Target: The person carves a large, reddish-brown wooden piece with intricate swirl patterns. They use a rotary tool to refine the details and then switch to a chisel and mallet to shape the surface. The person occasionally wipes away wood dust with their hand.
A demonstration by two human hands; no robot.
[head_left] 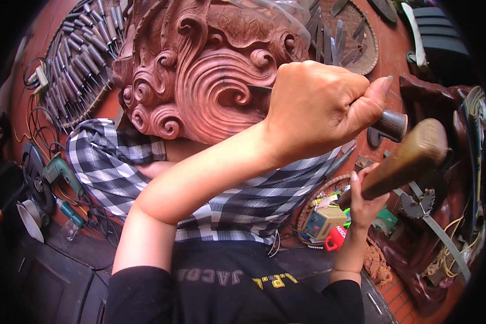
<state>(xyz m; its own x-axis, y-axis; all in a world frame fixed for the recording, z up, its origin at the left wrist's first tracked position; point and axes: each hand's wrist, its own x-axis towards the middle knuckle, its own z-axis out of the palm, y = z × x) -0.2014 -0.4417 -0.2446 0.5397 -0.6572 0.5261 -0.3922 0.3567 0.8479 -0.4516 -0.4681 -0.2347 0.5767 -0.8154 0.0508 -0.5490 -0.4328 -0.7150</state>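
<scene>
Far left, rows of spare chisels [78, 59] lie fanned out beside the one carved wooden scroll panel [200, 75] across your lap. Your left hand [316, 108] is clenched round one chisel [390, 124], its tip seemingly against the carving. Your right hand [364, 197] grips one wooden mallet [407, 159], raised behind the chisel's butt

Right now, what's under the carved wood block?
Under the carved wood block: a black-and-white checked cloth draped over the person's lap. The left hand gripping the chisel and its forearm cover the block's lower right edge, so that part is hidden.
</scene>
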